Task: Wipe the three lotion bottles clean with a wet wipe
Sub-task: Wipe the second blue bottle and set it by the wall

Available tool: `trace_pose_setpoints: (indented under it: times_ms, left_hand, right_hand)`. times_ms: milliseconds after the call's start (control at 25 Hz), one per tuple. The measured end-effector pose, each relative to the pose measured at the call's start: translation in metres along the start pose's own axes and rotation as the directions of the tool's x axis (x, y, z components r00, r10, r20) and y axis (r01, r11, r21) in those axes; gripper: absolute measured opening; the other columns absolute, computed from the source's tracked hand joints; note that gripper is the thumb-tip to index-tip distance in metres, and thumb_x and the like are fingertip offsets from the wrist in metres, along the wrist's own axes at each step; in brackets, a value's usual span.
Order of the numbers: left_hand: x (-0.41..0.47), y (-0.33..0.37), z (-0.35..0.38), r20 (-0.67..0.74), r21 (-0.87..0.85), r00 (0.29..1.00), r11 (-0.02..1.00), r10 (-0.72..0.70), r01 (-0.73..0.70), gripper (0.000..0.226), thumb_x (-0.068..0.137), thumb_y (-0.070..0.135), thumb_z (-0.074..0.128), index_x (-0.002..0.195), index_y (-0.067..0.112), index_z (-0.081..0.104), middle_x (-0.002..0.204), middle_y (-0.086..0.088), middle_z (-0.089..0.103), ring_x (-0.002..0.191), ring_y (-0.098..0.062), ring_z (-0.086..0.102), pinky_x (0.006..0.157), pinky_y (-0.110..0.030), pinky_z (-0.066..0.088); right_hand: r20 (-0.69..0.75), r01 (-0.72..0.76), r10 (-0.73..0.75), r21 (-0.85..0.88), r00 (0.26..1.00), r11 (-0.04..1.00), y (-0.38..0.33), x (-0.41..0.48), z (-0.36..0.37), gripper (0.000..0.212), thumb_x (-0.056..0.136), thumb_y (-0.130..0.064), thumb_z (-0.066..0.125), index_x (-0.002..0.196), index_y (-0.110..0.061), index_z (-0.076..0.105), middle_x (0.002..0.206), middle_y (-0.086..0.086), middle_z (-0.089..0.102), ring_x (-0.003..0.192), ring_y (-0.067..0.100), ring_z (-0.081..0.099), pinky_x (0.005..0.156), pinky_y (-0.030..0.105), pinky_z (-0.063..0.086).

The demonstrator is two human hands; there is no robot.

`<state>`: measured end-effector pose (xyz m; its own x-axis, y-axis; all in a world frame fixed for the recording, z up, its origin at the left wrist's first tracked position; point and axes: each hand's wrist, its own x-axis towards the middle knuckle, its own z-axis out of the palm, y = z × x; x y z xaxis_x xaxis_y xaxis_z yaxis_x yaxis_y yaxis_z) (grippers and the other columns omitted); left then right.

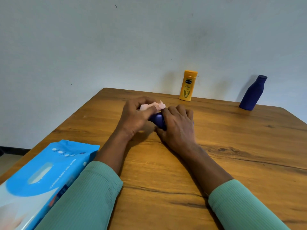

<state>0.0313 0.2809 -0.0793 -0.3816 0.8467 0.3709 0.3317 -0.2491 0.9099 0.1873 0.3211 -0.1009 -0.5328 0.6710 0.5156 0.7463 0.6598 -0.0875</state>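
Observation:
A dark blue lotion bottle point(157, 121) lies low over the middle of the wooden table point(232, 146), mostly covered by both hands. My right hand point(177, 128) wraps around its body. My left hand point(137, 116) pinches a crumpled pale wet wipe point(153, 106) against the bottle's left end. A yellow lotion bottle point(188, 85) stands upright at the table's far edge by the wall. A second dark blue bottle point(253, 93) stands at the far right.
A blue pack of baby wet wipes point(41, 176) lies at the near left corner, partly under my left sleeve. A pale wall rises right behind the table. The table's left edge runs diagonally, with floor beyond it.

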Motion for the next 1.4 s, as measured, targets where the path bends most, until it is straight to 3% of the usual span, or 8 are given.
trace_pose_setpoints:
  times_ms: [80, 280, 480, 720, 880, 1000, 1160, 1400]
  left_hand:
    - [-0.003, -0.002, 0.006, 0.079, 0.254, 0.992, 0.961, 0.094, -0.111, 0.014, 0.089, 0.03, 0.079, 0.1, 0.021, 0.081, 0.101, 0.008, 0.076, 0.094, -0.007, 0.069, 0.076, -0.025, 0.059]
    - [-0.007, -0.006, 0.022, 0.014, 0.562, 0.953, 0.786, 0.301, -0.257, 0.023, 0.09, 0.028, 0.078, 0.111, 0.018, 0.079, 0.109, 0.0, 0.066, 0.104, -0.016, 0.059, 0.078, -0.028, 0.053]
    - [-0.008, 0.002, 0.037, -0.007, 0.702, 0.976, 0.696, 0.217, -0.15, 0.023, 0.101, 0.03, 0.063, 0.116, 0.02, 0.077, 0.119, -0.003, 0.054, 0.114, -0.017, 0.049, 0.084, -0.025, 0.043]
    - [-0.019, 0.001, 0.039, 0.038, 0.693, 0.967, 0.691, 0.252, -0.207, 0.025, 0.102, 0.03, 0.061, 0.119, 0.02, 0.076, 0.111, 0.0, 0.045, 0.105, -0.013, 0.045, 0.085, -0.026, 0.047]
    - [-0.023, -0.005, 0.032, 0.041, 0.632, 0.979, 0.754, 0.199, -0.179, 0.031, 0.1, 0.026, 0.068, 0.13, 0.021, 0.071, 0.109, 0.002, 0.054, 0.095, -0.01, 0.054, 0.074, -0.017, 0.043]
    - [-0.02, -0.01, 0.027, -0.041, 0.536, 0.993, 0.841, 0.11, -0.071, 0.028, 0.096, 0.021, 0.073, 0.124, 0.02, 0.075, 0.118, -0.001, 0.07, 0.097, -0.009, 0.065, 0.075, -0.013, 0.048]
    - [-0.008, -0.012, 0.027, -0.141, 0.49, 0.987, 0.872, 0.076, 0.003, 0.026, 0.096, 0.024, 0.073, 0.122, 0.021, 0.076, 0.118, 0.0, 0.075, 0.101, -0.01, 0.067, 0.071, -0.012, 0.048]
    - [-0.004, -0.015, 0.02, -0.029, 0.446, 0.976, 0.877, 0.214, -0.179, 0.02, 0.096, 0.02, 0.073, 0.116, 0.022, 0.078, 0.112, 0.003, 0.076, 0.097, -0.007, 0.065, 0.075, -0.012, 0.049]
  right_hand:
    - [-0.003, -0.07, 0.07, 0.007, 0.998, 0.998, 0.003, 0.001, -0.001, 0.053, 0.089, -0.053, 0.07, 0.13, -0.021, 0.057, 0.124, 0.003, 0.066, 0.115, 0.023, 0.05, 0.096, 0.041, 0.039]
    - [0.003, -0.204, 0.204, 0.046, 0.979, 0.978, 0.007, 0.002, 0.002, 0.053, 0.087, -0.054, 0.073, 0.128, -0.023, 0.06, 0.121, 0.0, 0.07, 0.113, 0.023, 0.053, 0.094, 0.041, 0.043]
    - [-0.062, -0.158, 0.157, -0.014, 0.986, 0.987, 0.004, 0.002, 0.003, 0.045, 0.087, -0.047, 0.074, 0.124, -0.023, 0.063, 0.113, -0.001, 0.072, 0.111, 0.022, 0.053, 0.095, 0.042, 0.043]
    - [0.021, -0.198, 0.197, 0.014, 0.98, 0.98, 0.007, 0.003, 0.002, 0.045, 0.09, -0.047, 0.072, 0.129, -0.025, 0.064, 0.124, 0.003, 0.061, 0.117, 0.024, 0.048, 0.092, 0.042, 0.049]
    - [0.046, -0.303, 0.3, 0.058, 0.953, 0.951, 0.015, 0.007, -0.003, 0.058, 0.087, -0.057, 0.072, 0.134, -0.024, 0.062, 0.126, 0.004, 0.06, 0.116, 0.022, 0.052, 0.085, 0.036, 0.05]
    - [0.068, -0.251, 0.249, 0.032, 0.966, 0.967, 0.013, 0.005, -0.009, 0.049, 0.092, -0.061, 0.065, 0.126, -0.026, 0.062, 0.114, 0.0, 0.068, 0.102, 0.018, 0.056, 0.085, 0.035, 0.048]
    - [0.117, -0.16, 0.162, -0.026, 0.98, 0.987, 0.01, 0.006, -0.017, 0.047, 0.1, -0.063, 0.05, 0.129, -0.025, 0.059, 0.095, -0.001, 0.06, 0.087, 0.015, 0.051, 0.083, 0.035, 0.051]
    - [0.084, -0.142, 0.144, -0.027, 0.986, 0.989, 0.015, 0.004, -0.019, 0.048, 0.105, -0.058, 0.044, 0.138, -0.026, 0.057, 0.105, 0.003, 0.071, 0.088, 0.018, 0.059, 0.079, 0.036, 0.053]
